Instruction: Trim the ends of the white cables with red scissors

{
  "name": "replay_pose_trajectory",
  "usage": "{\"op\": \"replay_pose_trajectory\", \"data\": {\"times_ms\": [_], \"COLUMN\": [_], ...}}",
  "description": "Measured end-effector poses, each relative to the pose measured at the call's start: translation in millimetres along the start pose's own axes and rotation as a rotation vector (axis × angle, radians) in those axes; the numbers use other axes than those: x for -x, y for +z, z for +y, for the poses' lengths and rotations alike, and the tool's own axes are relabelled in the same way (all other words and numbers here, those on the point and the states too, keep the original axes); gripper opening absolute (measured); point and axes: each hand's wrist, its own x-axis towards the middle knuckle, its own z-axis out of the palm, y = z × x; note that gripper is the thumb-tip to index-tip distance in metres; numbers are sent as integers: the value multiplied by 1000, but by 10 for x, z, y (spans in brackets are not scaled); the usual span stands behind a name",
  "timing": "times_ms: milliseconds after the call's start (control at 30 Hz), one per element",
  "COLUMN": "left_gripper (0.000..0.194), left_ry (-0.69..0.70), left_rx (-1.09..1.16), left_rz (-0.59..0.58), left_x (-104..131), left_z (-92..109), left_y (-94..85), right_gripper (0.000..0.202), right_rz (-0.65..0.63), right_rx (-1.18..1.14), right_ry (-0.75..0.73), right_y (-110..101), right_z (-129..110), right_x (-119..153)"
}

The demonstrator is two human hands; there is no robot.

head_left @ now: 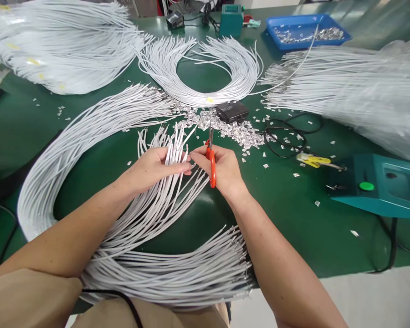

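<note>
Gripping a bunch of white wires (173, 157) in the left hand (152, 167) and orange-handled scissors (212, 168) in the right hand (228, 171) above the green tabletop (304, 232), apparently separating wires, probably needing a steady pinch next.

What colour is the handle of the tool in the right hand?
The handle is orange-red; the head view shows it best.
</note>
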Motion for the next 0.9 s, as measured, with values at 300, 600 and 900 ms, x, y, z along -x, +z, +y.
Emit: {"op": "replay_pose_trajectory", "data": {"times_ms": [300, 600, 900], "left_gripper": [24, 28, 40], "left_ry": [52, 79, 113], "left_rx": [5, 52, 56], "left_rz": [63, 16, 92], "left_x": [-2, 22, 0], "left_z": [64, 25, 12], "left_y": [23, 65, 44], "right_gripper": [11, 19, 14], "right_rz": [10, -138, 19], "right_rx": [-128, -231, 145], "right_ry": [89, 155, 36], "right_y": [-33, -44, -86], "right_z": [3, 66, -6], "right_x": [-28, -46, -25]}}
